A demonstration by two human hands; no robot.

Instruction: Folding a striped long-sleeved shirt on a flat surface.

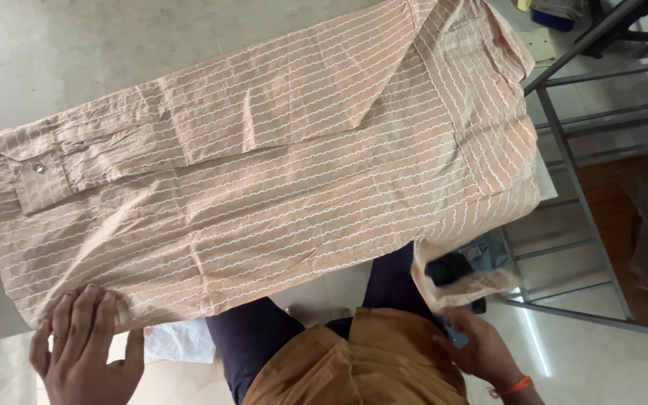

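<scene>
Flat and open, my left hand (84, 349) presses its spread fingers (76, 311) on the near left edge of the peach shirt (264, 187), gripping nothing. That shirt, striped with wavy white lines, lies spread across the pale table (76, 45), its buttoned cuff (39, 180) at the far left and a sleeve folded over the body. At near centre I see my own dark trousers (264, 337) and mustard top (361, 360). Further right, my right hand (478, 349), an orange band (515, 388) at the wrist, pinches the shirt's near right corner, which hangs off the table edge. A grey metal frame (564, 150) stands at the right.
</scene>
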